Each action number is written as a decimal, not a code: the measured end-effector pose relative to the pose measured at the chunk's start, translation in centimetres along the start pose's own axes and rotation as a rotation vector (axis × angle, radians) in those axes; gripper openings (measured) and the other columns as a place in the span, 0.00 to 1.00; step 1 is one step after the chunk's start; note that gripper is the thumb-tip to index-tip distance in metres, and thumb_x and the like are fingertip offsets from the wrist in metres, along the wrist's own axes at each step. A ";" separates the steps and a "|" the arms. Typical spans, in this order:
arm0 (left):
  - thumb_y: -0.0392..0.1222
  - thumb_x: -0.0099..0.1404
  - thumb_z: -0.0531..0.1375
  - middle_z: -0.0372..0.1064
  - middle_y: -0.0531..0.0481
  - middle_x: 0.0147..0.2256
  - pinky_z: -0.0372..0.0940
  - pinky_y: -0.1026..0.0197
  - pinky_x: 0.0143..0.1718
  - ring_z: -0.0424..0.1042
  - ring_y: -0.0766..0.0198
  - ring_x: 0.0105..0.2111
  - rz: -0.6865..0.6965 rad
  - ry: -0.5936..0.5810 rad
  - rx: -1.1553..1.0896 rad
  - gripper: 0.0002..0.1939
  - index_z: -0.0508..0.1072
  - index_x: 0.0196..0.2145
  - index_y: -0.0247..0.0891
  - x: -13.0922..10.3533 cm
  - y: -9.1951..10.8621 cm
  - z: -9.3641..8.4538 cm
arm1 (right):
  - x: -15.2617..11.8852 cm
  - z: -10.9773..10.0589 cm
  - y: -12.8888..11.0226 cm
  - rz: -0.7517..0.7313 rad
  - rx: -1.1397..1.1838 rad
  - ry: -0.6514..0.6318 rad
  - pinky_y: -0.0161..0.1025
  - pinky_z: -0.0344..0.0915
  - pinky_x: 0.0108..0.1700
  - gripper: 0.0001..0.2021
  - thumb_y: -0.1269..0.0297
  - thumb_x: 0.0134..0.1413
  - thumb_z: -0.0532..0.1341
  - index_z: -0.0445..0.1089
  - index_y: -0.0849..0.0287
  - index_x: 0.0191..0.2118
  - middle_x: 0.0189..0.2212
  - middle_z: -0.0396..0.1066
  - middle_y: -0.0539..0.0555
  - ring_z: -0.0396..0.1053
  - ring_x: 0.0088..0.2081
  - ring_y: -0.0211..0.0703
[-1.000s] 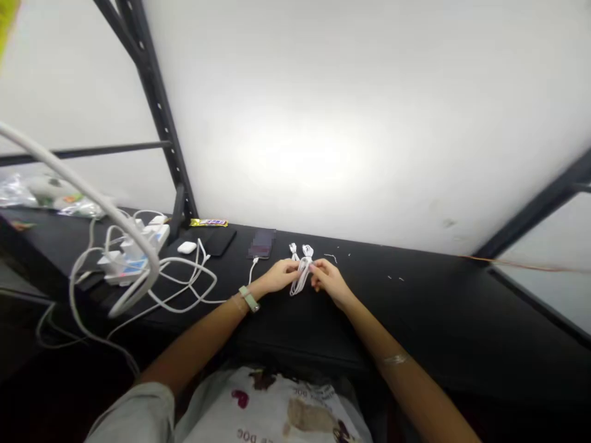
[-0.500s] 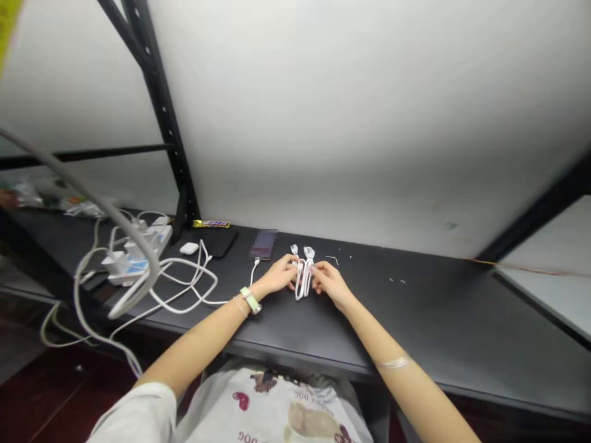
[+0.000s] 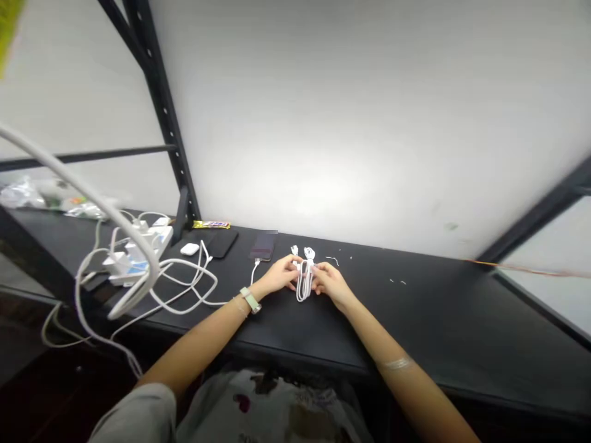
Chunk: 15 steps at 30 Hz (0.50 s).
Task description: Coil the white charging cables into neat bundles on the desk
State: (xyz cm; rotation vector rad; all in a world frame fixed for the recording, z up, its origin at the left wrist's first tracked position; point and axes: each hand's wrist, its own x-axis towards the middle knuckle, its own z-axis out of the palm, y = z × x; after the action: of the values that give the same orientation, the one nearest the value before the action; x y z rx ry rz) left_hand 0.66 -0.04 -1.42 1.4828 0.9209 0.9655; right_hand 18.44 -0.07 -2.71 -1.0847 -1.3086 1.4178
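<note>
Two bare hands pinch a coiled white cable [image 3: 305, 288] over a black tabletop [image 3: 415, 332].
The left hand [image 3: 277, 275], with a pale-green-strapped wristwatch [image 3: 250, 300] above it, grips the coil from one side; the right hand [image 3: 333, 285] grips it from the other, fingertips close together. Beyond the left hand lies a smartphone [image 3: 264, 243] with a white charging cable [image 3: 252, 272] plugged into its near end. Farther left are a black slab-like device [image 3: 223, 243], a small white case [image 3: 189, 249], a yellow snack packet [image 3: 211, 224] and a white power strip [image 3: 163, 239].

phone [image 3: 263, 244] lies left of cable bundle [image 3: 304, 288]
</note>
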 end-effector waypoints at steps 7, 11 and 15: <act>0.39 0.55 0.62 0.67 0.51 0.29 0.68 0.66 0.20 0.71 0.65 0.26 0.047 0.135 0.088 0.19 0.64 0.45 0.35 0.5 -1.1 0.1 | -0.1 0.1 -0.2 -0.048 0.034 -0.002 0.25 0.61 0.15 0.16 0.55 0.49 0.65 0.60 0.60 0.32 0.22 0.69 0.47 0.65 0.17 0.31; 0.41 0.56 0.60 0.67 0.51 0.30 0.67 0.68 0.21 0.69 0.66 0.28 0.110 0.218 0.161 0.12 0.67 0.39 0.34 0.4 -0.8 0.1 | -0.1 0.0 -0.1 -0.073 0.014 0.001 0.26 0.62 0.16 0.14 0.57 0.52 0.64 0.62 0.60 0.33 0.22 0.69 0.46 0.65 0.18 0.30; 0.42 0.60 0.57 0.68 0.50 0.31 0.66 0.67 0.23 0.69 0.65 0.29 0.183 0.221 0.214 0.12 0.69 0.40 0.35 -0.1 0.2 0.1 | 0.2 -0.2 0.1 -0.106 -0.043 0.026 0.26 0.61 0.17 0.08 0.63 0.60 0.58 0.66 0.64 0.38 0.25 0.68 0.47 0.64 0.19 0.28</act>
State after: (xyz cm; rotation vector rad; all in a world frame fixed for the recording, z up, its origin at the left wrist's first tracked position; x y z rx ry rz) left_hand 0.72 -0.21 -1.25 1.6868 1.0883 1.2133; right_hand 18.60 0.16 -2.79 -1.0430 -1.3634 1.2990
